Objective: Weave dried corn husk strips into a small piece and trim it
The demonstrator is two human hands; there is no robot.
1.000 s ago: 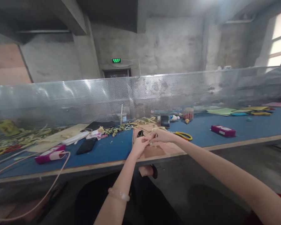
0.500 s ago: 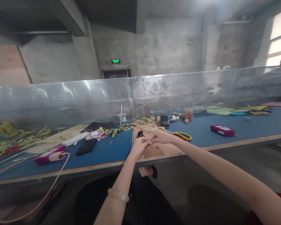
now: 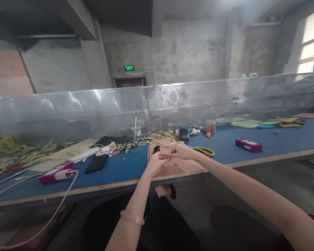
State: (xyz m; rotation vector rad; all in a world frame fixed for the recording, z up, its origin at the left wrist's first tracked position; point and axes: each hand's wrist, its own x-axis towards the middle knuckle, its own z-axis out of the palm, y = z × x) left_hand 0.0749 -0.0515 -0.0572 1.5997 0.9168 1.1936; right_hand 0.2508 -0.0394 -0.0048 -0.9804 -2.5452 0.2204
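Observation:
My left hand [image 3: 157,163] and my right hand [image 3: 178,152] meet fingertip to fingertip over a brown sheet [image 3: 172,168] at the table's front edge. Both have their fingers pinched together; whatever lies between them is too small and hidden to make out. Just behind my left hand sits a small black object [image 3: 156,149]. Yellow-handled scissors [image 3: 204,151] lie to the right of my right hand. A dark phone-like device [image 3: 184,135] is propped behind the sheet.
On the blue table [image 3: 131,167] to the left are a black phone [image 3: 96,164], a purple box [image 3: 54,173] with a cable, and green leafy pieces [image 3: 128,146]. Another purple box [image 3: 248,145] lies right. A perforated metal screen [image 3: 107,108] stands behind. A person [image 3: 312,82] is at far right.
My fingertips have drawn closer together, and the small pale item seen between them before is now hidden. My right hand has shifted slightly.

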